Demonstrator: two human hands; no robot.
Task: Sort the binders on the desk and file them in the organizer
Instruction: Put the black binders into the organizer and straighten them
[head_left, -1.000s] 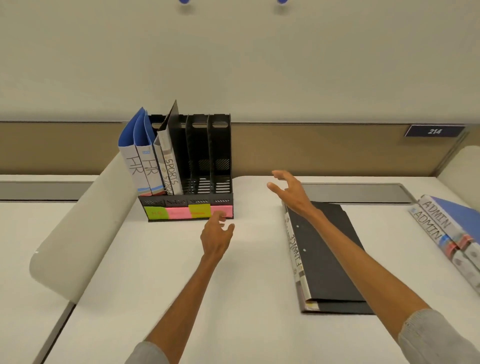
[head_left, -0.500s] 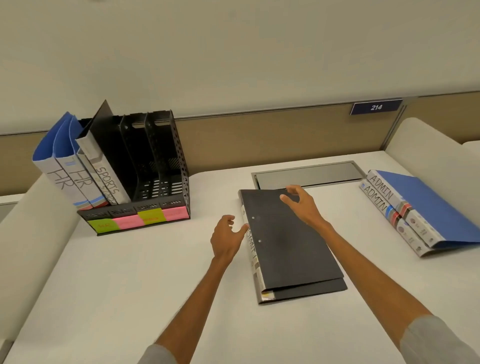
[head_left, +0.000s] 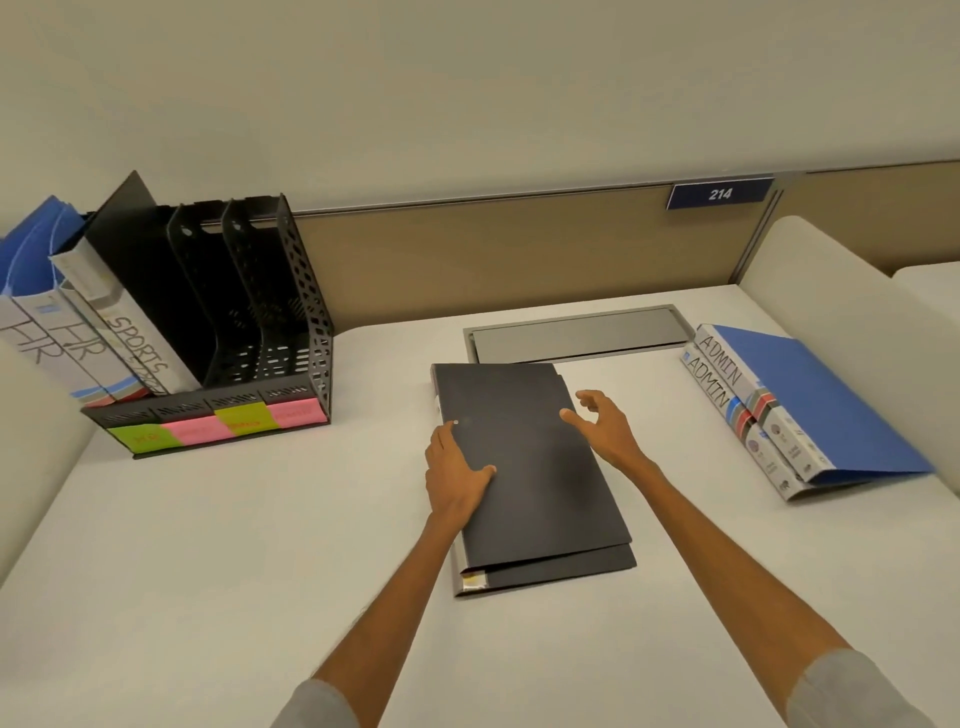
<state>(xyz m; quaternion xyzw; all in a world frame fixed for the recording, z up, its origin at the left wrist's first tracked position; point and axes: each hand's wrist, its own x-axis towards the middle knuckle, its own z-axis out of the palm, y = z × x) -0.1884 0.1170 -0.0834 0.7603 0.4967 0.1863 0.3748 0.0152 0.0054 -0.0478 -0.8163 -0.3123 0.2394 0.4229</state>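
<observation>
Black binder (head_left: 530, 467) lies flat mid-tabletop (head_left: 208, 545), long axis running away from me; my left hand (head_left: 454, 475) rests spread on its spine edge, right hand (head_left: 605, 428) hovers open above.

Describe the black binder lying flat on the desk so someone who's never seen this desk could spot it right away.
Start at the grey metal hatch set into the back of the white desk. Just in front of it lies the black binder, flat, under both hands, left hand and right hand. Unlike the blue ADMIN binders to its right, it is plain black, with no visible label.
</observation>
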